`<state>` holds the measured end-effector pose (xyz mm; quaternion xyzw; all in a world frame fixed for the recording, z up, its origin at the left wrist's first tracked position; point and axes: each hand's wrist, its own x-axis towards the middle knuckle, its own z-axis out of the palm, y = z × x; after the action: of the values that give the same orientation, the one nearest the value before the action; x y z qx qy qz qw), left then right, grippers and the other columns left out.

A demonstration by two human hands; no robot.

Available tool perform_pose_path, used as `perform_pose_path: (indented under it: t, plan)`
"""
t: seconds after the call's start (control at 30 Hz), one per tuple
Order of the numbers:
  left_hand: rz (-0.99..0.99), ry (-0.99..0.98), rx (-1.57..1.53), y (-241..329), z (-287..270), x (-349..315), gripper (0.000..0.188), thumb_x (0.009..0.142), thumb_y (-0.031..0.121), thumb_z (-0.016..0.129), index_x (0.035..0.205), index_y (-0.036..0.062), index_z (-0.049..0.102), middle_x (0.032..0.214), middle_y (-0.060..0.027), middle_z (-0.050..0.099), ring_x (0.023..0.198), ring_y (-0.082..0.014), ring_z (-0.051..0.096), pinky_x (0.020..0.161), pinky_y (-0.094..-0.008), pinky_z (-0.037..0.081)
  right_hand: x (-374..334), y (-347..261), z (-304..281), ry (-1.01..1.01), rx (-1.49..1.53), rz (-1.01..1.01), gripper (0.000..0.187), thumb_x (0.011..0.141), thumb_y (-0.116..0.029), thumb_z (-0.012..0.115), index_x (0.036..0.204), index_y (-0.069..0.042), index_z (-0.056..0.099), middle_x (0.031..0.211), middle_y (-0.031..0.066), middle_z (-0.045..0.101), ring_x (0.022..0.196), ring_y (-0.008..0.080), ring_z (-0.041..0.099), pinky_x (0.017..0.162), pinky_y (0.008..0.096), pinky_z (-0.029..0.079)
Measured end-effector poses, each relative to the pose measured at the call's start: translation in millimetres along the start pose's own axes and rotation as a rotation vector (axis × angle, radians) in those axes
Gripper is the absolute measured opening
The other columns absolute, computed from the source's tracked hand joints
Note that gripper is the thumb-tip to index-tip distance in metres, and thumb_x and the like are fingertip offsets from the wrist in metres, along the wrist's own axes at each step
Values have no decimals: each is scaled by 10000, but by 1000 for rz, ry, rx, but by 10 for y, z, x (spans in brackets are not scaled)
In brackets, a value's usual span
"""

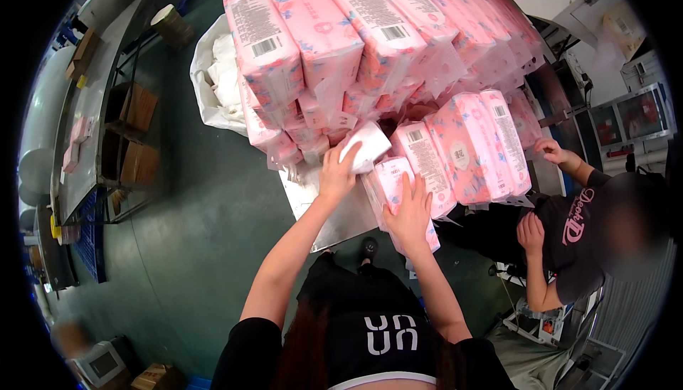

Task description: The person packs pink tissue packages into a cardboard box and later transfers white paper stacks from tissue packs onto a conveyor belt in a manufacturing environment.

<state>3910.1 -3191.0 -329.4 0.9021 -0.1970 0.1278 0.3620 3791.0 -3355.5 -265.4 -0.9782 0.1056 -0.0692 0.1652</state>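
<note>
My left hand (337, 172) is closed on a white block of folded tissues (371, 147), tilted above the near edge of a metal tabletop (341, 221). Just right of it, my right hand (410, 214) lies with fingers apart on a pink tissue pack (390, 177), pressing its top and near side. That pack stands at the left end of a row of pink printed packs (461, 150). Behind both hands, more wrapped tissue packs (324, 34) are piled in several layers.
A white sack (213, 91) with white material stands left of the pile. At right, a co-worker (576, 226) stands close to the row, one hand near its far end. A metal bench (107, 98) with cardboard boxes (139, 105) under it runs along the left.
</note>
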Motion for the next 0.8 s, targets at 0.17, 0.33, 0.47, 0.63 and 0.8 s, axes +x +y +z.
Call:
perform_pose_path:
  t: [0.17, 0.33, 0.47, 0.63, 0.8]
  plan:
    - [97, -20, -59, 109, 92, 52, 766, 646, -58, 624, 1347, 234, 531, 1223, -138, 515, 1157, -369, 485, 900, -433, 500, -52, 63, -57, 6, 53, 7, 875, 705, -227, 729, 1458, -54, 316, 1470, 245, 310, 1399, 384, 265, 1130, 585, 182]
    - [-118, 12, -53, 183, 244, 517, 798, 669, -47, 636, 1396, 228, 459, 1344, -181, 413, 1201, -390, 470, 931, -449, 488, 58, 146, 35, 49, 62, -11, 879, 702, -230, 732, 1454, -55, 311, 1480, 233, 288, 1403, 390, 251, 1125, 603, 173]
    - [-149, 131, -104, 210, 233, 446, 844, 673, 36, 725, 1434, 173, 388, 1403, -246, 316, 1237, -436, 436, 959, -465, 468, 129, 141, -27, 32, 62, -14, 879, 701, -234, 746, 1446, -44, 319, 1465, 230, 320, 1411, 374, 247, 1140, 588, 158]
    - [-414, 172, -204, 186, 118, 232, 982, 676, 151, 799, 1480, 96, 236, 1399, -297, 314, 1257, -459, 422, 983, -479, 442, -5, 75, 7, 58, -10, 38, 897, 664, -228, 782, 1421, -26, 344, 1431, 228, 362, 1381, 370, 301, 1122, 576, 209]
    - [-621, -176, -265, 216, 189, 597, 1268, 532, 320, 874, 1456, 0, 68, 1342, -300, 458, 1163, -405, 554, 946, -469, 460, -35, -7, 66, 75, -54, 2, 947, 634, -251, 784, 1425, -11, 321, 1334, 232, 425, 1251, 389, 422, 1062, 521, 312]
